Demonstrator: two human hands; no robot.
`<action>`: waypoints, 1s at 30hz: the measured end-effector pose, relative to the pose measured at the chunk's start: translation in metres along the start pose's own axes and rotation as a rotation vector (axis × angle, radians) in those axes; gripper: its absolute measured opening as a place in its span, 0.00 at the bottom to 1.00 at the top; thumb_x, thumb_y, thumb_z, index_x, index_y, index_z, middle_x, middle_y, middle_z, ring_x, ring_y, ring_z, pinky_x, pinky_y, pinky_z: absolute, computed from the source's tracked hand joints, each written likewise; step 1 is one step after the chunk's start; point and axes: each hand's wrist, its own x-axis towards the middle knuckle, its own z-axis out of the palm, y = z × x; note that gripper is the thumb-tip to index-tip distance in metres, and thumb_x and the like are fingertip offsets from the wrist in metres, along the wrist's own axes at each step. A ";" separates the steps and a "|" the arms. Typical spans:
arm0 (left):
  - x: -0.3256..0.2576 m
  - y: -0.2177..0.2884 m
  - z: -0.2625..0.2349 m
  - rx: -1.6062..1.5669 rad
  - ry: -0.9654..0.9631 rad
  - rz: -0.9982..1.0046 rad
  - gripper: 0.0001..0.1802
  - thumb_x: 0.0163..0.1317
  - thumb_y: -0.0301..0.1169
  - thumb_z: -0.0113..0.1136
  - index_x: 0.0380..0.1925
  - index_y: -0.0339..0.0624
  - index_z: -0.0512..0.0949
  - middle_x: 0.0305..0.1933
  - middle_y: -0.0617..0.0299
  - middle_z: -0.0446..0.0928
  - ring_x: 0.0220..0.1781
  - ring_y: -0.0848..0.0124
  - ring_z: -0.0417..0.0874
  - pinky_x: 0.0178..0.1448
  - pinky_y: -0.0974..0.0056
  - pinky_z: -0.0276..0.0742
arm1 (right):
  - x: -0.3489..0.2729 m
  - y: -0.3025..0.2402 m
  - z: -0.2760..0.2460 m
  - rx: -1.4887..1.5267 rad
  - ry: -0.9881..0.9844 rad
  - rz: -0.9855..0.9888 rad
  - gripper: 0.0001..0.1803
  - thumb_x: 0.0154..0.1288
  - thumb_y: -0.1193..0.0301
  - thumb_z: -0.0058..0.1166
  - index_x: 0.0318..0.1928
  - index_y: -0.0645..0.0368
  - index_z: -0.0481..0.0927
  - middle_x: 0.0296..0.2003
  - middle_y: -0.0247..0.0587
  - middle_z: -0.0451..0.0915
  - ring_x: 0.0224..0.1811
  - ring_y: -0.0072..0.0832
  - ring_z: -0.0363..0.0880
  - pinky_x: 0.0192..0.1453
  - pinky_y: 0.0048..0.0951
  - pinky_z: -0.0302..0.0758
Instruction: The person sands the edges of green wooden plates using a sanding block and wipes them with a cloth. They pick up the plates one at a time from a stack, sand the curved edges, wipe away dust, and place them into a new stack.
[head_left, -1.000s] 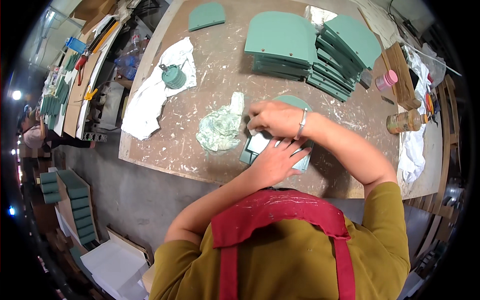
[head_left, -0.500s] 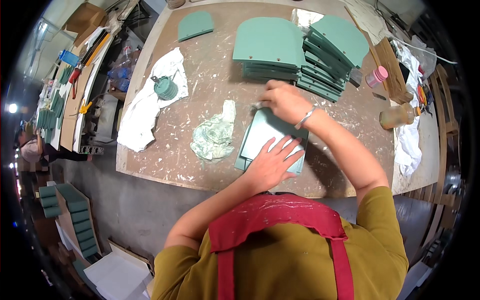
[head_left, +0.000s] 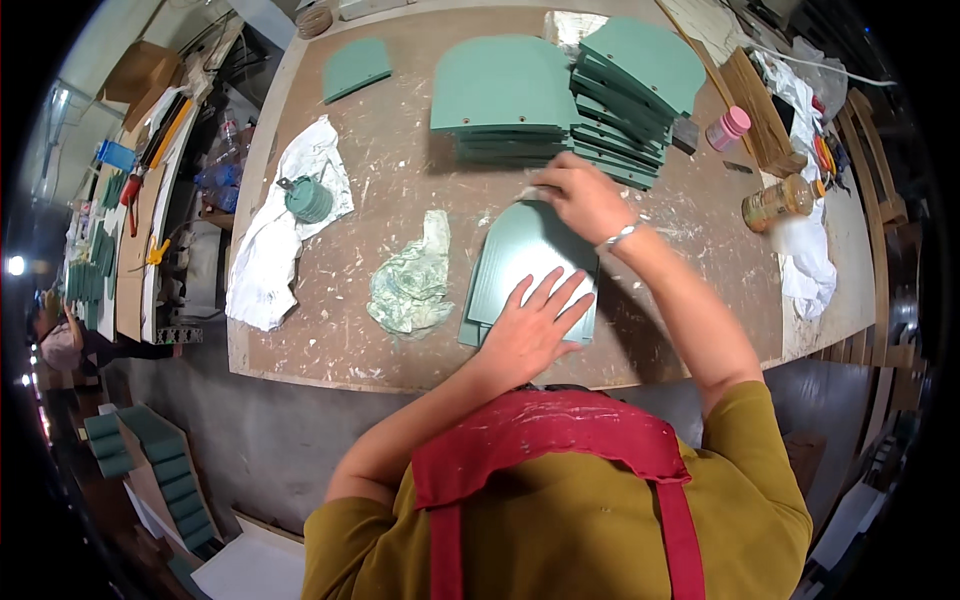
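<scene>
At the workbench's (head_left: 330,375) left edge a white cloth (head_left: 285,235) lies crumpled, with a small round green tin (head_left: 308,198) resting on its upper part. Toward the far left corner sits a single small green panel (head_left: 356,66), well apart from the rest. Nearer the front edge, a paint-stained green-white rag (head_left: 412,282) lies bunched just left of the green panel (head_left: 530,262) being worked on, which sits flat on another like it, close to the front edge around the middle of the bench. The left hand (head_left: 532,322) presses flat on the panel's near half, fingers spread and straight, gripping nothing. The right hand (head_left: 580,195) is at the panel's far rounded end, fingers curled around something small and pale; what it is cannot be made out. A metal bracelet (head_left: 620,236) circles that wrist. Beyond the hands, against the far edge, stands a neat stack of green panels (head_left: 500,95), and just right of it a second, fanned stack (head_left: 632,85) leans across. Further right are a pink-capped jar (head_left: 727,126), some wooden strips (head_left: 762,100), and near the right edge a clear bottle (head_left: 780,200) lying on its side beside another white cloth (head_left: 805,255).
</scene>
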 end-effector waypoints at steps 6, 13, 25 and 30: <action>0.002 0.002 -0.005 -0.017 0.001 0.012 0.38 0.62 0.51 0.62 0.70 0.51 0.66 0.79 0.56 0.56 0.78 0.54 0.56 0.76 0.43 0.56 | -0.031 0.014 0.002 0.007 0.086 0.191 0.12 0.65 0.70 0.60 0.46 0.60 0.86 0.40 0.48 0.78 0.44 0.44 0.79 0.51 0.38 0.75; 0.000 0.002 -0.003 -0.042 0.019 0.009 0.38 0.61 0.49 0.63 0.70 0.50 0.66 0.78 0.56 0.56 0.78 0.53 0.56 0.75 0.42 0.55 | -0.074 0.005 -0.019 0.053 0.136 0.318 0.12 0.67 0.68 0.59 0.46 0.62 0.85 0.40 0.47 0.76 0.42 0.44 0.78 0.48 0.38 0.76; 0.005 0.003 0.002 -0.103 0.075 -0.068 0.39 0.61 0.48 0.64 0.68 0.39 0.66 0.74 0.52 0.61 0.77 0.52 0.59 0.76 0.43 0.55 | -0.123 -0.003 -0.015 0.056 0.193 0.275 0.11 0.66 0.72 0.58 0.47 0.61 0.83 0.42 0.50 0.75 0.46 0.49 0.77 0.52 0.42 0.75; 0.025 -0.041 -0.037 0.004 0.042 0.026 0.39 0.65 0.49 0.61 0.70 0.39 0.63 0.76 0.49 0.58 0.77 0.48 0.59 0.75 0.41 0.57 | -0.103 -0.007 -0.020 0.157 0.335 0.282 0.13 0.66 0.72 0.58 0.50 0.61 0.81 0.43 0.50 0.76 0.47 0.49 0.78 0.53 0.41 0.75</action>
